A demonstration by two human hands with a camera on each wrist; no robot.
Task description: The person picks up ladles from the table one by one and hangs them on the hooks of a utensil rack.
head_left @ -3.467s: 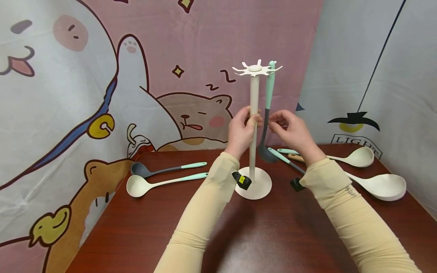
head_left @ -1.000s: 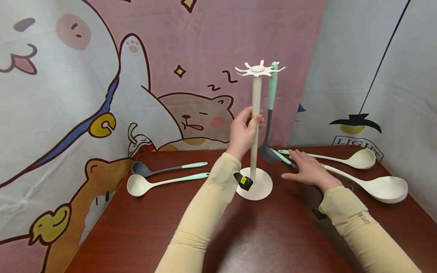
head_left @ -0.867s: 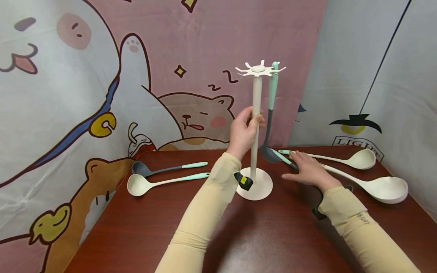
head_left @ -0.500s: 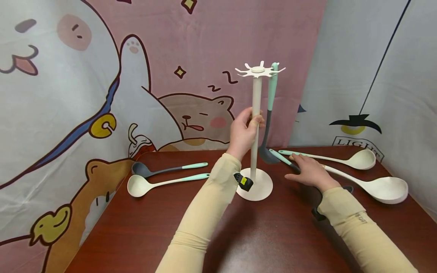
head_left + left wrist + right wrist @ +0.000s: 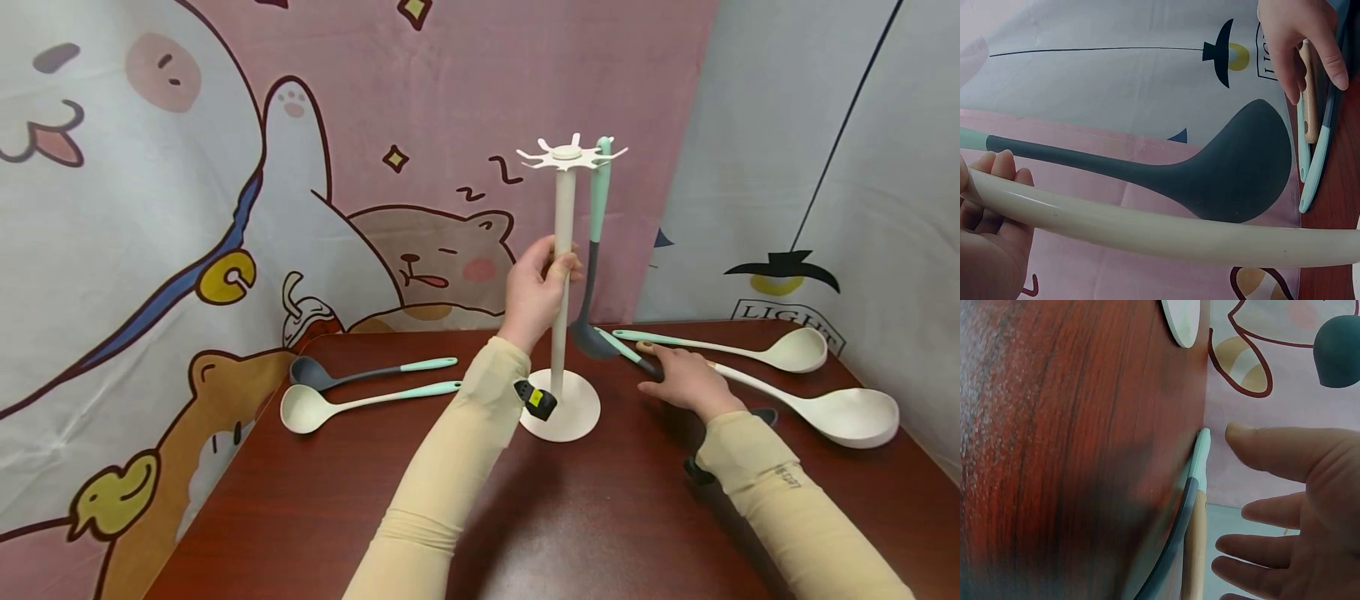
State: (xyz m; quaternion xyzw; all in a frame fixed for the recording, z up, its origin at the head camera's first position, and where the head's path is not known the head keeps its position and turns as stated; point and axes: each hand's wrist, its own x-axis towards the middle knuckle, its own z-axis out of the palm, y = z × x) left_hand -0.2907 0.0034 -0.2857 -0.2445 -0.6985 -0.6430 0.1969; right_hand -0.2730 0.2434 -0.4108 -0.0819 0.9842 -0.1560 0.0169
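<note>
My left hand grips the pole of a white utensil stand, fingers wrapped round it. From a hook on the stand's right side hangs a dark grey ladle with a mint handle, upright and bowl down. My right hand hovers with extended fingers over several utensil handles at the table's right; in the right wrist view nothing is in its grasp. Below it lie a mint-handled dark utensil, partly hidden by the hand, and a big white ladle with a wooden handle.
Behind these, a white ladle with a mint handle lies near the table's back edge. On the left side rest a dark grey ladle and a white ladle. The stand's round base sits on the brown table. Printed cloth hangs behind.
My right hand has left the hanging ladle and come down to the right, over the handles on the table. Lately it has shifted slightly further right. My left hand stays on the pole.
</note>
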